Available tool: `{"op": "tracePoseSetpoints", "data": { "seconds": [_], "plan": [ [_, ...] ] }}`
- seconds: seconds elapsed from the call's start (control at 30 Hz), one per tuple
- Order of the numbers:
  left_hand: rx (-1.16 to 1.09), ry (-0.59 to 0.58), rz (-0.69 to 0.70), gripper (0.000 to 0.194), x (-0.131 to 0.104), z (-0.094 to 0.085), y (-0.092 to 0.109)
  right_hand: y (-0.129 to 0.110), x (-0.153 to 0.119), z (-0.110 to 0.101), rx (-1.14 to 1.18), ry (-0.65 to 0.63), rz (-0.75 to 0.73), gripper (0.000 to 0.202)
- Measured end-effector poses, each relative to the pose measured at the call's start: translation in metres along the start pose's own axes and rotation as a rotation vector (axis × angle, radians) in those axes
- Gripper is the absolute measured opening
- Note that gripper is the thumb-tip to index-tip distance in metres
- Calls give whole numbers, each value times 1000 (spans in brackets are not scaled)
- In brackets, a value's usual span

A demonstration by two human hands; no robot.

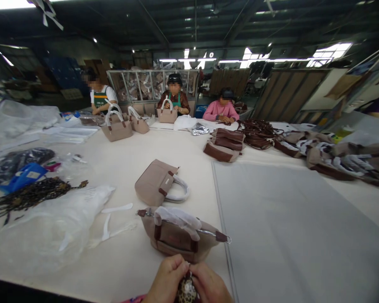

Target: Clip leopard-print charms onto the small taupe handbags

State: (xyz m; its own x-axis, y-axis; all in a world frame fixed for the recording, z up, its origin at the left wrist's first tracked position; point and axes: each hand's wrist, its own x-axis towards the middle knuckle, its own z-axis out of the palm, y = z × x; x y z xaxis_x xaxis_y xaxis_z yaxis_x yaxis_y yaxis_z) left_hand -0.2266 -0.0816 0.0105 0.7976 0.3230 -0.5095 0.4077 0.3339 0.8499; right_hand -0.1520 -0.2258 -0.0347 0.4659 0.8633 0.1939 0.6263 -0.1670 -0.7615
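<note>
At the table's near edge, my left hand [166, 278] and my right hand [211, 283] meet, fingers pinched together. Between them is a small leopard-patterned piece [187, 290] with some dark brown on it; its exact kind is unclear and the fingers hide its top. Just beyond my hands stands a taupe handbag [177, 237] with brown trim, its handles wrapped in white and a metal ring at its right end. Past it, a second taupe handbag [151, 181] lies on its side, wrapped handles pointing right.
A grey sheet [290, 219] covers the table's right side. Left are clear plastic bags [57, 227] and a bundle of dark patterned strips [34, 193]. Brown straps [257, 134] and more bags [224, 145] lie at the back right. Several people work along the far side.
</note>
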Motion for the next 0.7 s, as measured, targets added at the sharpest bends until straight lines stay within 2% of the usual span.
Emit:
{"op": "tracePoseSetpoints", "data": {
  "seconds": [0.1, 0.23, 0.33, 0.43, 0.53, 0.6, 0.67, 0.7],
  "plan": [
    [-48, 60, -22, 42, 5, 2, -6, 2, 9, -10, 43, -106, 28, 25],
    [-62, 130, -30, 43, 7, 4, -8, 6, 15, -12, 130, -185, 32, 23],
    [-33, 128, -31, 44, 5, 6, -7, 9, 13, -10, 230, -164, -4, 20],
    [-27, 105, -31, 47, 3, 10, -6, 11, 9, -10, 273, -103, -18, 30],
    [-63, 46, -73, 50, 4, 9, -3, 13, 7, -10, 214, -101, -37, 41],
    [-46, -48, -98, 48, 7, 4, 4, 14, 8, -10, 186, -97, -42, 45],
    [97, -181, -116, 43, 15, -4, 17, 16, 8, -10, 182, -84, -35, 46],
    [224, -202, -95, 39, 20, -8, 23, 18, 8, -9, 186, -79, -33, 44]
  ]
}}
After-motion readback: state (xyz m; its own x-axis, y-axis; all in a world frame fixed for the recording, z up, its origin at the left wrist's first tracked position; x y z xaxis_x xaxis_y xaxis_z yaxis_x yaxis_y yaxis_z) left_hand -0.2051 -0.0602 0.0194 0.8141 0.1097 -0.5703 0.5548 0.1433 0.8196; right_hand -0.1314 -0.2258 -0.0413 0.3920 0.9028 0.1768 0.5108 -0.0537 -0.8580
